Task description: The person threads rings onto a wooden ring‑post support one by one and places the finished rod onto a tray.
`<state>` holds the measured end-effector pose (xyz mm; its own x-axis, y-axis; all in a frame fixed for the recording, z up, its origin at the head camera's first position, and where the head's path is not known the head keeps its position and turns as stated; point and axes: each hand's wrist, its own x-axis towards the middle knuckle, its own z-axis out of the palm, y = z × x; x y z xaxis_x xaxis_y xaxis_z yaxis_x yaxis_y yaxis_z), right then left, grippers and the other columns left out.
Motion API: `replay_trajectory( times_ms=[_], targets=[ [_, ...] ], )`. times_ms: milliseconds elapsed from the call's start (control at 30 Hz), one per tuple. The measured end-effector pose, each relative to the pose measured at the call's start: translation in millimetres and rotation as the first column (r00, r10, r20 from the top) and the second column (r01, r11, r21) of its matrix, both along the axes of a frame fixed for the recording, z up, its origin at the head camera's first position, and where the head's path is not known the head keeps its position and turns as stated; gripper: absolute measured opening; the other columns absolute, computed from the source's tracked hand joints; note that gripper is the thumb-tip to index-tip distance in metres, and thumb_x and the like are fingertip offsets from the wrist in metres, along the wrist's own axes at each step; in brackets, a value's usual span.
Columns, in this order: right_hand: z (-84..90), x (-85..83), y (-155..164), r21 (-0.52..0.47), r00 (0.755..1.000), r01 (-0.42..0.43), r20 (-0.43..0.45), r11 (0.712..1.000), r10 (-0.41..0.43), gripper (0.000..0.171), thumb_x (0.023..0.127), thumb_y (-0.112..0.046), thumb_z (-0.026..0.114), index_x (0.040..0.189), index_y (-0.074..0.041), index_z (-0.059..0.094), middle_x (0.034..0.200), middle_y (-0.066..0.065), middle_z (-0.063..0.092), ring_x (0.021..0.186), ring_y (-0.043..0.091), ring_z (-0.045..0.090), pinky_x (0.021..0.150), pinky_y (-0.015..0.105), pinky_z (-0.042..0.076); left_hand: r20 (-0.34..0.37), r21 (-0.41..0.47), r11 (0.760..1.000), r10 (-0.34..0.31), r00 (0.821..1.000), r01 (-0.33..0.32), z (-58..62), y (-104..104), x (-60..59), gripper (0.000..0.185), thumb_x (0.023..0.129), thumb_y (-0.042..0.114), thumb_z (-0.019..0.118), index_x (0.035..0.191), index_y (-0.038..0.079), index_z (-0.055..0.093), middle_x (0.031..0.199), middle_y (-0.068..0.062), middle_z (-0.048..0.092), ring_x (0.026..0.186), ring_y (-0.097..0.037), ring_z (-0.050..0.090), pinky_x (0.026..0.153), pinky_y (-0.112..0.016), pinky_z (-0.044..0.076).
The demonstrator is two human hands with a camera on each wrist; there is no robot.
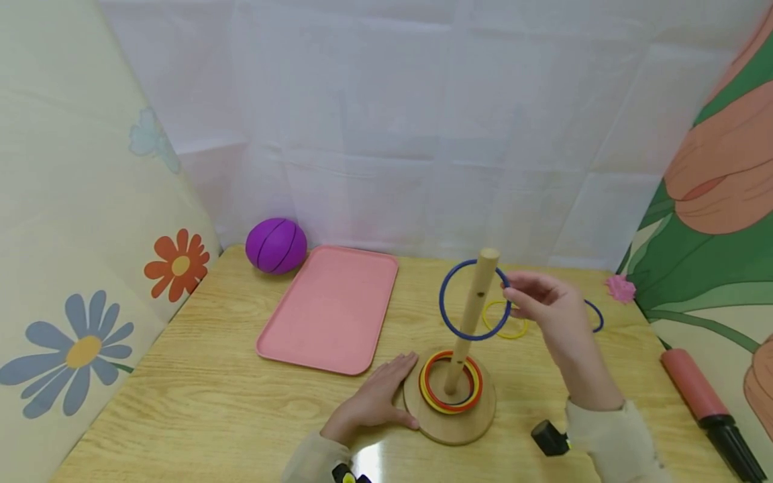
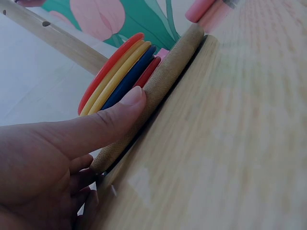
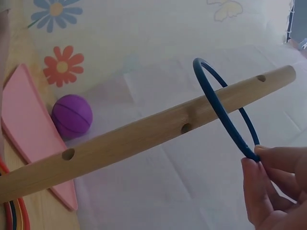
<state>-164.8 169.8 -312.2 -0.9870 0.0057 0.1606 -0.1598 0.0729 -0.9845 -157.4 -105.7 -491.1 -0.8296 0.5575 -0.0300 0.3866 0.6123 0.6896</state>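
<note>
A ring toss stand has a round wooden base (image 1: 449,429) and a tall wooden peg (image 3: 144,129). My left hand (image 1: 377,399) holds the base's left edge, thumb toward the front and fingers along the far side. Between thumb and fingers, my right hand (image 1: 552,312) pinches a blue ring (image 1: 443,312). That ring encircles the upper peg, with the peg's top sticking out beyond it. Around the peg's foot lie stacked rings (image 2: 112,76) in red, yellow and blue. Behind the right hand, a yellow ring (image 1: 513,335) and another blue ring (image 1: 598,315) lie on the table.
A pink tray (image 1: 332,308) lies left of the stand, with a purple ball (image 1: 276,246) beside its far corner. At the right edge are a red-and-black pump (image 1: 700,396) and a small pink spiky object (image 1: 621,288). A white sheet (image 1: 423,134) hangs behind the table.
</note>
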Motion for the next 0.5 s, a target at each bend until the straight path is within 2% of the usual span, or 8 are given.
replay_trajectory(
  times_ms=[67, 167, 300, 500],
  targets=[
    [-4.6, -1.3, -1, 0.048, 1.0, 0.001, 0.02, 0.999, -0.002, 0.018, 0.09, -0.008, 0.067, 0.091, -0.026, 0.072, 0.085, -0.015, 0.069, 0.079, 0.001, 0.065, 0.068, 0.019, 0.06, -0.002, 0.0, 1.0, 0.001, 1.0, -0.001, 0.1, 0, 0.5, 0.112, 0.066, 0.039, 0.086, 0.153, 0.003, 0.025, 0.159, -0.017, 0.026, 0.148, -0.037, 0.021, 0.121, -0.057, 0.014],
    [-12.4, -3.1, -2, 0.129, 0.999, 0.002, 0.045, 0.992, -0.008, 0.012, 0.09, -0.01, 0.067, 0.101, -0.012, 0.072, 0.085, -0.017, 0.068, 0.079, 0.001, 0.065, 0.07, 0.02, 0.06, -0.004, -0.003, 1.0, 0.001, 1.0, -0.001, 0.2, 0, 0.7, 0.112, 0.066, 0.039, 0.086, 0.153, 0.003, 0.025, 0.159, -0.017, 0.026, 0.148, -0.037, 0.021, 0.121, -0.057, 0.015],
    [-23.7, -5.0, -3, 0.225, 0.997, -0.015, 0.071, 0.974, -0.001, 0.029, 0.09, -0.011, 0.068, 0.113, 0.006, 0.066, 0.086, -0.012, 0.069, 0.079, 0.001, 0.066, 0.071, 0.022, 0.061, -0.002, 0.001, 1.0, 0.001, 1.0, -0.001, 0.2, 0, 0.3, 0.111, 0.067, 0.039, 0.085, 0.153, 0.003, 0.025, 0.159, -0.016, 0.027, 0.149, -0.037, 0.021, 0.122, -0.057, 0.015],
    [-43.7, -8.8, -4, 0.367, 0.995, -0.076, 0.093, 0.927, 0.045, 0.024, 0.09, -0.007, 0.067, 0.111, 0.005, 0.067, 0.099, 0.012, 0.071, 0.08, 0.002, 0.065, 0.07, 0.022, 0.061, -0.001, 0.003, 1.0, 0.0, 1.0, 0.0, 0.5, 0, 0.2, 0.111, 0.067, 0.039, 0.085, 0.153, 0.004, 0.025, 0.16, -0.015, 0.026, 0.149, -0.037, 0.021, 0.122, -0.057, 0.014]
  ],
)
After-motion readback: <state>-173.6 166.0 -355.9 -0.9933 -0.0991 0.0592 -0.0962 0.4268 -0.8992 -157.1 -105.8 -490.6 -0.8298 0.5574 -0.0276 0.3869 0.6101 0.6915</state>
